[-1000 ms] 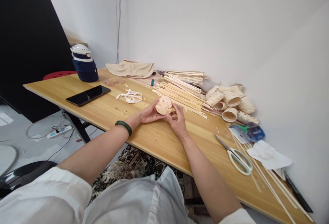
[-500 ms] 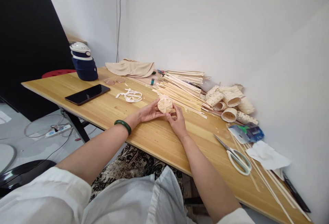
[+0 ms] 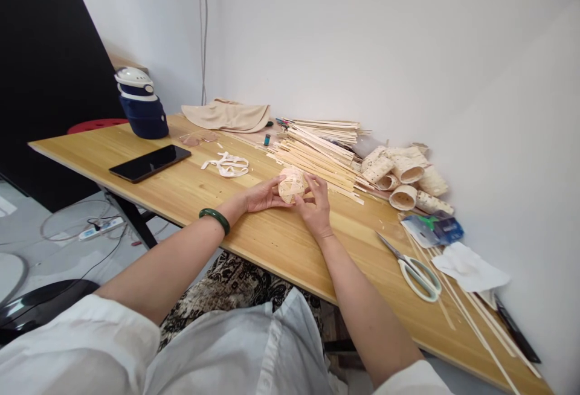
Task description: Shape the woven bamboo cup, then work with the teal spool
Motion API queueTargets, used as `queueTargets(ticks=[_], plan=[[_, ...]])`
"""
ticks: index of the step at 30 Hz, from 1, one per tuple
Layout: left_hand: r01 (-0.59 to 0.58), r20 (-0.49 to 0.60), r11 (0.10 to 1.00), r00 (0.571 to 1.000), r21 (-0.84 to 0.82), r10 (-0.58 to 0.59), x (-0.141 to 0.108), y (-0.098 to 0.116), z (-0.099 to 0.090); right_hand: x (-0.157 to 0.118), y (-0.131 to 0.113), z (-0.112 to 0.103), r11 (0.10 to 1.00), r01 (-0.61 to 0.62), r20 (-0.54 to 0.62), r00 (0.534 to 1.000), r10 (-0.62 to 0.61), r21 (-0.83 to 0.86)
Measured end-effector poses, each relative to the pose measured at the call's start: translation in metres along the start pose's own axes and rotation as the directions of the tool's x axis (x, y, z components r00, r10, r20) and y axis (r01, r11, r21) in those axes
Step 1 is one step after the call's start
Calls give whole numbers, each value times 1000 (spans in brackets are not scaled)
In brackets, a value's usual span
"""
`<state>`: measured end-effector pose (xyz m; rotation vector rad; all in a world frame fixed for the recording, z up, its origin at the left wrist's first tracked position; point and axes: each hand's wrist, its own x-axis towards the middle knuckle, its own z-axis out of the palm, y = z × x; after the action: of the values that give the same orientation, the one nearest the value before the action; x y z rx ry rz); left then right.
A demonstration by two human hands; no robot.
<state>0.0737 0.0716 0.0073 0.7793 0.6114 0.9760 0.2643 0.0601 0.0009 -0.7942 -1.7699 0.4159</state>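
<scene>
Between both hands, just above the pale wooden surface [image 3: 281, 244], sits the small pale woven-strip ball [image 3: 291, 185]. The left hand [image 3: 261, 195] cradles it from the side, its fingers curled against the weave; the right hand [image 3: 316, 206] closes over the near and far side, thumb and fingers grasping it. Working such a ball well seems to call for a light, even pinch, so the thin strips do not crush or spring loose, and for turning it in small steps against the supporting palm. Being round, it has no clear long axis and points no particular way; which face carries a loose end cannot be told. Just behind lies the heap of long flat pale strips [image 3: 317, 150], beside it short woven cylinders [image 3: 403, 174], and farther right white-handled scissors [image 3: 414, 268].
</scene>
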Motion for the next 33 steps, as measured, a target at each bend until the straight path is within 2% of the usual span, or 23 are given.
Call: queueTargets(ticks=[7, 20, 33], plan=[[21, 59, 998, 998, 53, -24, -2, 1, 4, 1, 2, -1, 999, 38, 16, 999, -38, -6], [52, 114, 994, 992, 101, -64, 0, 2, -2, 1, 4, -1, 999, -29, -7, 1000, 29, 28], [45, 31, 997, 998, 56, -47, -3, 5, 5, -2, 5, -1, 998, -37, 83, 996, 33, 43]])
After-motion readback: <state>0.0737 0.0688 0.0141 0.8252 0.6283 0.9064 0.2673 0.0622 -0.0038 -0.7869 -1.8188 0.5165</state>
